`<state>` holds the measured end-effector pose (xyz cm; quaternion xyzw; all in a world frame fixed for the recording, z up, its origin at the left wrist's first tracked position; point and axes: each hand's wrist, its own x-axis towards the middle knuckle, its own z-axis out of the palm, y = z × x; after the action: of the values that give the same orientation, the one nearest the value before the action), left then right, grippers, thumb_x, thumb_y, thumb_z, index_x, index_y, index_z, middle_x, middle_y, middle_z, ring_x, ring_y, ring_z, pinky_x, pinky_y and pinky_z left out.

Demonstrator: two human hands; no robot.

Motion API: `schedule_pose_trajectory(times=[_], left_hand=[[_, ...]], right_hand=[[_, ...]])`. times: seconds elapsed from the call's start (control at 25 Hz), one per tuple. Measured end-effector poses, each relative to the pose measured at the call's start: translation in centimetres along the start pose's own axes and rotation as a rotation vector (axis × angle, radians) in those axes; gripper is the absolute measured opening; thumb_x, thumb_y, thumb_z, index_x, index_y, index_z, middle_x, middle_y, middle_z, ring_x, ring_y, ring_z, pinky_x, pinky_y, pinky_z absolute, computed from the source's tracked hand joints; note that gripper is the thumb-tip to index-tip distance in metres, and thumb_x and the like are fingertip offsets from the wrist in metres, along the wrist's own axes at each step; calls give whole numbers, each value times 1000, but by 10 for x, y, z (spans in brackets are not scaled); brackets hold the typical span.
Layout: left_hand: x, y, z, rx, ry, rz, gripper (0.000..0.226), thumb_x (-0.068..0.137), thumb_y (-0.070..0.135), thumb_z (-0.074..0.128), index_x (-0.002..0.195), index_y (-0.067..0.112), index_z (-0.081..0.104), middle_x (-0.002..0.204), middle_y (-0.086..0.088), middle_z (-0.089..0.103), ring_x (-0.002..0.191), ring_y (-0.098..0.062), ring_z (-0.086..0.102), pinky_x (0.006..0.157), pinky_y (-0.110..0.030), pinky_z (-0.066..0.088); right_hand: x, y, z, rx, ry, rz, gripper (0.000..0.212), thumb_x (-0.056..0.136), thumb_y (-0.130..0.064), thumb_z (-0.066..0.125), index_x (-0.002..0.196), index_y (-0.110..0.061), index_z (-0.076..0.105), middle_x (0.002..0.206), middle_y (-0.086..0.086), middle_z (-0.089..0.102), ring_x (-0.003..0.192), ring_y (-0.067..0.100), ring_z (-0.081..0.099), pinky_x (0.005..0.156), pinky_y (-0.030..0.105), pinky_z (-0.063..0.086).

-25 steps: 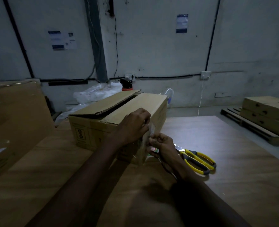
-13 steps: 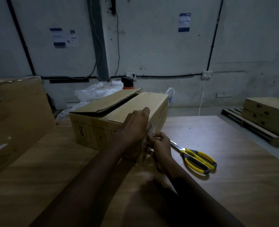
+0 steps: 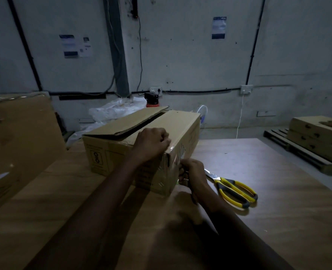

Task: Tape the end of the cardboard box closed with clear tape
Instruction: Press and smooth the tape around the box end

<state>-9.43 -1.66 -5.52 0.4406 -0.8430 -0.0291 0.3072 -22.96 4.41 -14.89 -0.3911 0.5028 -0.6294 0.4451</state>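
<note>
On wooden table (image 3: 278, 191) by grey wall (image 3: 180, 55) | left hand (image 3: 151, 145) curled over cardboard box (image 3: 180, 123) | right hand (image 3: 192, 172) grips tape (image 3: 176, 162)

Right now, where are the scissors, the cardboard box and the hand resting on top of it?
scissors (image 3: 222, 181): head view, yellow handle by the pivot.
cardboard box (image 3: 173, 123): head view, closed top flap.
left hand (image 3: 152, 142): head view, back of the hand.

under the left hand (image 3: 151, 145), the near top edge of the cardboard box (image 3: 122, 145), on the table (image 3: 278, 211). in the right hand (image 3: 192, 172), against the box's near corner, a tape roll (image 3: 178, 181). just right of it, scissors (image 3: 235, 189). far left, a big carton (image 3: 19, 143). far right, stacked boxes (image 3: 315, 133).
</note>
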Motion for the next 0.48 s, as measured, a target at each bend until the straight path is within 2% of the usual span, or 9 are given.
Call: schedule_pose_trajectory(times=[0.12, 0.24, 0.36, 0.48], left_hand=[[-9, -8, 12, -8, 106, 23, 15, 94, 32, 47, 99, 23, 58, 97, -1, 69, 85, -22, 64, 85, -43, 49], [-23, -10, 23, 141, 330, -66, 26, 86, 34, 33, 93, 26, 57, 96, 2, 64, 90, -21, 57, 91, -45, 36], [-33, -14, 28, 89, 402, -51, 39, 82, 34, 24, 91, 22, 60, 96, 0, 65, 87, -22, 56, 87, -41, 34], [-34, -15, 28, 27, 419, -36, 38, 84, 31, 25, 90, 22, 61, 95, 2, 66, 85, -21, 57, 86, -41, 36]], right_hand=[[-2, -9, -4, 139, -86, 125, 32, 94, -26, 44, 66, -12, 52, 46, -3, 47, 40, 11, 40, 43, 20, 35], [-5, -16, 0, 299, -246, 218, 36, 92, -29, 42, 66, -7, 55, 50, 4, 52, 43, 15, 47, 45, 22, 41], [-3, -23, 6, 302, -268, 166, 37, 94, -25, 39, 69, -4, 58, 55, 7, 56, 48, 17, 53, 49, 25, 47], [6, -37, 10, 283, -211, 93, 37, 94, -22, 38, 67, -6, 57, 51, 4, 57, 44, 16, 53, 49, 25, 46]])
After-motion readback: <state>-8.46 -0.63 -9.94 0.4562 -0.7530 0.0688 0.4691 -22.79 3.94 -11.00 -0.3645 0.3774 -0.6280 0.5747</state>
